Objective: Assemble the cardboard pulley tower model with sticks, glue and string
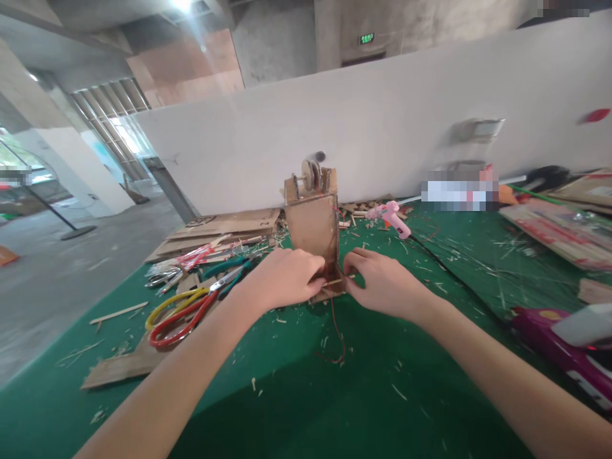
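A tall cardboard model [312,223] stands upright on the table, with round cardboard wheels [310,175] on an axle at its top. My left hand [294,275] is closed at the front of its base, thumb and fingers pinched together. Opposite, my right hand [377,280] pinches at the base's right corner. A thin wooden stick [335,281] spans between the fingertips of both hands; the fingers partly cover its ends. Below the base a thin red wire [343,347] trails onto the green tabletop.
Red-and-yellow-handled scissors [191,312] lie left, by green-handled pliers [224,268] and cardboard strips [127,366]. Behind on the right is a pink glue gun [393,220] with a black cord. A purple device [564,347] sits at far right. Scraps litter the green table [296,408] before a white partition [382,121].
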Demonstrator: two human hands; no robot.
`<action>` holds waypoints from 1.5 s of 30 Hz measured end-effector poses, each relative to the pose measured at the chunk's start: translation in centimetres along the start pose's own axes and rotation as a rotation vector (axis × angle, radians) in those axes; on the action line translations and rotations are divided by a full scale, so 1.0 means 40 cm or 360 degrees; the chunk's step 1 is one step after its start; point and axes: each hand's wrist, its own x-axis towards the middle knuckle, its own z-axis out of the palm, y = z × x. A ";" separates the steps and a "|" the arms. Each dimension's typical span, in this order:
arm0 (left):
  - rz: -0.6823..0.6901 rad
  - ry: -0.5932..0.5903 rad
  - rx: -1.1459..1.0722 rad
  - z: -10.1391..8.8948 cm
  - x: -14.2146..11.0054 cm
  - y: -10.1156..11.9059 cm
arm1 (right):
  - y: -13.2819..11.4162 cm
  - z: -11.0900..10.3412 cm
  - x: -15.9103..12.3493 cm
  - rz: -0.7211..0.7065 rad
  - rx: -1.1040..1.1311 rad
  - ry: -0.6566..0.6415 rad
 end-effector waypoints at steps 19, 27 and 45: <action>-0.0250 -0.0142 0.0021 0.087 0.022 0.044 | -0.082 0.082 -0.033 0.0223 -0.0349 -0.0217; -0.0351 -0.0179 -0.0288 0.085 0.030 0.036 | -0.079 0.079 -0.037 0.0224 -0.0320 -0.0288; -0.0352 -0.0253 -0.0559 0.066 0.031 0.025 | -0.070 0.059 -0.034 0.0242 -0.0421 -0.0326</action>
